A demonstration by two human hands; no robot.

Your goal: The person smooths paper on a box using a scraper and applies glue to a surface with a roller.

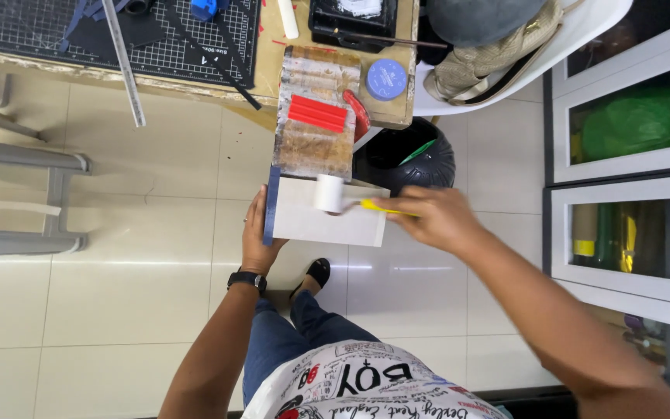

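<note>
Right now a grey board (327, 221) at frame centre, blue along its left edge, juts off a worn slab (312, 116) on the surface (385, 116). A small white roller (329, 193) rests on its top edge. The right hand (432, 217) has its fingers clenched on the yellow handle; the left hand (259, 233) grasps the board's left side. Rolling seems in hand; the next stroke likely wants steady pressure. Red strips (317, 113) lie above.
</note>
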